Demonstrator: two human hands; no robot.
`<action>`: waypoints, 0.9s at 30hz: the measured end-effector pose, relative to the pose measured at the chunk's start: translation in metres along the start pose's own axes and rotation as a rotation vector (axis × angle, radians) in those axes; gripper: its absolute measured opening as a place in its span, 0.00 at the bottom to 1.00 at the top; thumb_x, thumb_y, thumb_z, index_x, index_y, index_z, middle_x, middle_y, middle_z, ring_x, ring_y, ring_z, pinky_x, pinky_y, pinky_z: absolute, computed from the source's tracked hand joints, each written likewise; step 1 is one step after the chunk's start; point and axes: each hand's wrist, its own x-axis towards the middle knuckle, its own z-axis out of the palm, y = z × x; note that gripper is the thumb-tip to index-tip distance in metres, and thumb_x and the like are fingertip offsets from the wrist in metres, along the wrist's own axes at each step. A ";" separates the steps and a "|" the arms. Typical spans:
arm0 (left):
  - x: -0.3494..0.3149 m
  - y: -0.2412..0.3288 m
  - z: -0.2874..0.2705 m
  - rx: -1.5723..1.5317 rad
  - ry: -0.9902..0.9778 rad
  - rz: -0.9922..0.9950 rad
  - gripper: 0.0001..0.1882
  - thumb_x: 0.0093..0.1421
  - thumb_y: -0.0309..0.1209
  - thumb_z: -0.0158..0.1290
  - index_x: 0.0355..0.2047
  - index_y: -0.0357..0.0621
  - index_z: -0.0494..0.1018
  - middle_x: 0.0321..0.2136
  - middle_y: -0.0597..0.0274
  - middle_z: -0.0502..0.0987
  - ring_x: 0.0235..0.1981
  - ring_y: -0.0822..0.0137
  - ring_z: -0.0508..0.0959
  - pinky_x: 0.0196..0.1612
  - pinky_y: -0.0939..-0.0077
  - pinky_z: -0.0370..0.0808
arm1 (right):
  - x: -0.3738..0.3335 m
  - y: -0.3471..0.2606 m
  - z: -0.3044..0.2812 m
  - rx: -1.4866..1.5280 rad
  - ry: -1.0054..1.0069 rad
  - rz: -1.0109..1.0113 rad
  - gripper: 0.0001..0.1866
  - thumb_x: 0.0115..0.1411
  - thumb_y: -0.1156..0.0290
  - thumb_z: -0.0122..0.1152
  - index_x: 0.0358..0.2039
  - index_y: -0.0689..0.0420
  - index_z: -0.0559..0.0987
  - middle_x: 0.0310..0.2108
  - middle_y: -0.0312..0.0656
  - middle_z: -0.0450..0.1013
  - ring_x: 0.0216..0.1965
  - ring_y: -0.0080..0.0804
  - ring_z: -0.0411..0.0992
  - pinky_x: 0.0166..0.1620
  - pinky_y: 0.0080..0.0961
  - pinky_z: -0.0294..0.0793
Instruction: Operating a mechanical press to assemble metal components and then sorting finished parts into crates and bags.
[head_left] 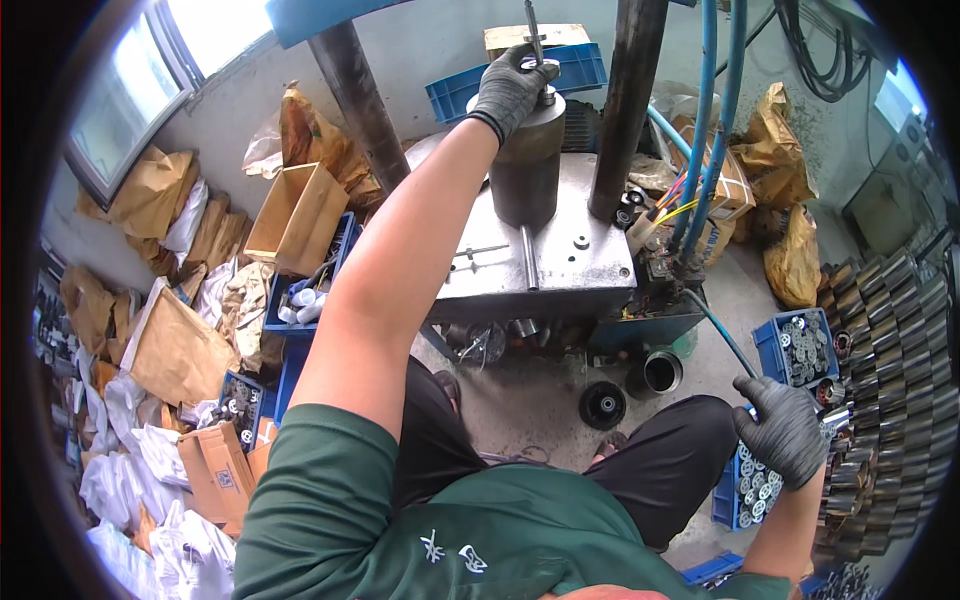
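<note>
In the upper middle, a thick grey metal cylinder (pixel 527 165) stands upright on the metal press table (pixel 590 255). My gloved left hand (pixel 505 95) is on top of it, fingers closed round a small round metal part around the foot of an upright rod (pixel 535 35). What lies under the palm is hidden. My gloved right hand (pixel 785 430) is low at the right, closed on the end of a blue lever (pixel 722 332) that runs up to the press side. On the table, a loose steel pin (pixel 529 258) lies in front of the cylinder, and a small ring (pixel 580 242) is to its right.
Two dark columns (pixel 628 110) (pixel 358 95) flank the cylinder, with blue hoses (pixel 708 130) at the right. Blue crates of metal parts (pixel 797 345) and stacked metal tubes (pixel 890 400) stand at right. Paper and plastic bags (pixel 150 470) crowd the left. A black wheel-like part (pixel 602 405) and open cylinder (pixel 660 373) sit on the floor.
</note>
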 end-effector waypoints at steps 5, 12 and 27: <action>-0.001 -0.002 0.002 0.268 -0.001 0.067 0.28 0.58 0.40 0.66 0.56 0.43 0.74 0.38 0.57 0.83 0.38 0.69 0.83 0.45 0.74 0.80 | -0.013 0.001 0.020 0.004 -0.080 0.053 0.17 0.55 0.67 0.63 0.45 0.59 0.81 0.37 0.54 0.79 0.40 0.54 0.78 0.45 0.44 0.77; 0.007 -0.017 0.002 0.104 0.030 0.071 0.30 0.56 0.41 0.69 0.57 0.46 0.75 0.30 0.59 0.84 0.28 0.71 0.83 0.36 0.74 0.82 | -0.016 0.005 0.030 0.039 0.001 0.026 0.12 0.55 0.69 0.63 0.38 0.60 0.81 0.33 0.52 0.78 0.37 0.53 0.78 0.42 0.44 0.77; 0.010 -0.019 0.005 0.158 0.031 0.113 0.31 0.55 0.43 0.69 0.55 0.44 0.75 0.34 0.56 0.85 0.33 0.67 0.84 0.42 0.73 0.82 | -0.004 0.006 0.015 0.041 0.027 -0.009 0.12 0.55 0.68 0.64 0.38 0.61 0.82 0.31 0.53 0.79 0.34 0.52 0.78 0.40 0.42 0.77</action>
